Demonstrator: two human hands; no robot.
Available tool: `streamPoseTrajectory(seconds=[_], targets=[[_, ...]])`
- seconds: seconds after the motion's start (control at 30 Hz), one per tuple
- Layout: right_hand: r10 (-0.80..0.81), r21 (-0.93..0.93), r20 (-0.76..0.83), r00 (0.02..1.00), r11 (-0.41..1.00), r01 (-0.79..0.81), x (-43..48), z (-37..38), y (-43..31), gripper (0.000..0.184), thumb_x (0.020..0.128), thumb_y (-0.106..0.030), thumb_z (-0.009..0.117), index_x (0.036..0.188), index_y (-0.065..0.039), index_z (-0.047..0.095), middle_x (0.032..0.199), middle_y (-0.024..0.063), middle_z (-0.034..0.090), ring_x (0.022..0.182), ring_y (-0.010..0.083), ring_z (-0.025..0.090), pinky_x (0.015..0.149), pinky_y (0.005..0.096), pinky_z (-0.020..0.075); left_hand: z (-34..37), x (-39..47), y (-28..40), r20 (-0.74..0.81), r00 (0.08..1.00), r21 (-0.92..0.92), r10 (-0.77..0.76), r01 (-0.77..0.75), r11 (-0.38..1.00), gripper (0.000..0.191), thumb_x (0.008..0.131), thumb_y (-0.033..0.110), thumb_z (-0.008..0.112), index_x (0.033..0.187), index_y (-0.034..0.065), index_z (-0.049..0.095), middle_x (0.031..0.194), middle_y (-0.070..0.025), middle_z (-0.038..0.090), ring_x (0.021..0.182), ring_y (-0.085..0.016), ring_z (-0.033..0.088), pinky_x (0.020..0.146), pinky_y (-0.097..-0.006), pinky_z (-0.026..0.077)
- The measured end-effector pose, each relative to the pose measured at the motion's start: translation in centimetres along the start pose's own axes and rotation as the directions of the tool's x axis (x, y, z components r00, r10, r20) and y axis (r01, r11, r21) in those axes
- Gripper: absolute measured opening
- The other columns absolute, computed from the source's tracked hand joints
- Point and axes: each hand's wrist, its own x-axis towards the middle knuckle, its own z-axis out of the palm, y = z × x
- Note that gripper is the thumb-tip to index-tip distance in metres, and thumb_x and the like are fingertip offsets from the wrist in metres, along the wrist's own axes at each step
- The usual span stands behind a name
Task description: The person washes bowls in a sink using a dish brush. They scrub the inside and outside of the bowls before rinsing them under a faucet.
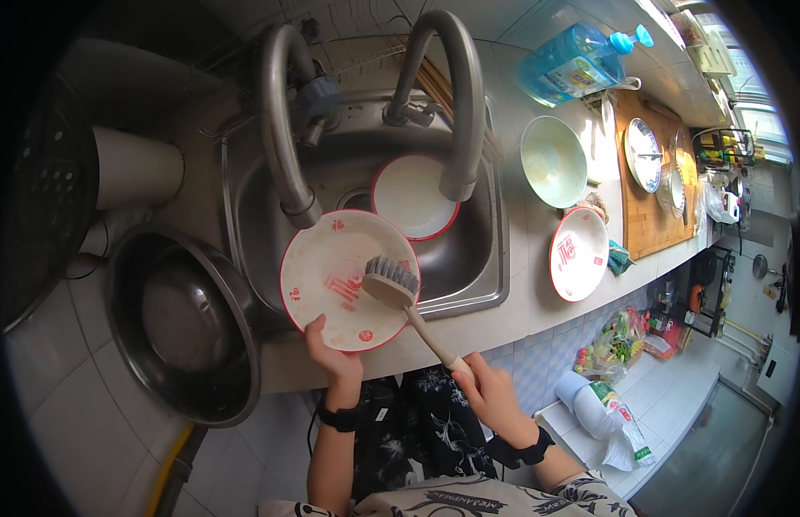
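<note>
My left hand [333,358] grips the near rim of a white plate [316,265] with a red edge and red characters, tilted over the front of the steel sink [497,278]. In my right hand [490,391] is the handle of a beige dish brush [390,291]; its grey bristles are at the plate's right half. Two curved steel faucets [285,129] [461,71] rise over the sink, the left spout close to the plate's upper edge. A white bowl with a red rim [416,197] lies in the basin behind the plate.
A large steel basin [183,323] stands left. Right of the sink are a pale green bowl [553,161], another red-rimmed plate [579,255], a blue detergent bottle [571,64], and a wooden cutting board [639,226] holding dishes. Chopsticks [438,87] lie behind the right faucet.
</note>
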Motion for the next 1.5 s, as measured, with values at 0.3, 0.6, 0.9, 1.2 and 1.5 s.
streamPoseTrajectory(seconds=[0.3,0.6,0.9,1.2,1.5], targets=[[-0.104,-0.062,-0.359,0.927,0.994,0.087,1.1,0.1,7.2,0.021,0.084,-0.022,0.059,0.091,-0.003,0.053,0.070,0.0155,0.057,0.064,0.0355,0.054,0.058,0.0418,0.0418,0.7,-1.0,-0.9,0.040,0.999,0.026,0.008,-0.009,1.000,0.050,0.078,0.024,0.048,0.122,0.0019,0.044,0.118,-0.0102,0.051,0.110,-0.025,0.049,0.092,-0.0387,0.040],[-0.177,-0.230,-0.567,0.805,0.972,0.051,4.2,-1.0,14.2,0.017,0.084,-0.016,0.057,0.092,-0.002,0.053,0.081,0.0137,0.050,0.075,0.0327,0.049,0.067,0.0402,0.0399,0.8,-2.0,-1.0,0.057,0.998,0.118,0.040,-0.047,0.992,0.052,0.078,0.024,0.047,0.124,0.0016,0.042,0.120,-0.0107,0.049,0.112,-0.026,0.048,0.092,-0.0396,0.040],[-0.107,-0.190,-0.593,0.798,0.982,-0.009,5.3,0.3,14.3,0.022,0.083,-0.017,0.060,0.097,-0.002,0.052,0.088,0.0127,0.051,0.083,0.0319,0.048,0.073,0.0396,0.0393,1.0,-2.7,-1.4,0.063,0.998,0.164,0.002,-0.012,0.986,0.054,0.078,0.023,0.046,0.126,0.0006,0.040,0.123,-0.0118,0.048,0.114,-0.026,0.047,0.094,-0.0390,0.038],[-0.061,-0.183,-0.642,0.765,0.980,-0.075,4.9,0.1,14.8,0.026,0.080,-0.017,0.062,0.100,-0.003,0.052,0.094,0.0127,0.052,0.089,0.0318,0.048,0.080,0.0410,0.0363,-0.1,-2.2,-0.7,0.056,0.998,0.146,0.009,-0.017,0.989,0.051,0.080,0.024,0.045,0.125,0.0012,0.041,0.122,-0.0109,0.049,0.114,-0.025,0.047,0.094,-0.0389,0.039],[-0.105,-0.292,-0.669,0.736,0.948,-0.130,4.2,0.3,12.2,0.040,0.078,-0.011,0.060,0.114,-0.003,0.047,0.113,0.0155,0.048,0.109,0.0337,0.042,0.096,0.0441,0.0280,-0.9,-2.0,0.6,0.012,1.000,0.068,0.025,-0.026,0.997,0.051,0.079,0.022,0.047,0.124,0.0001,0.041,0.121,-0.0119,0.050,0.113,-0.026,0.048,0.094,-0.0390,0.039]])
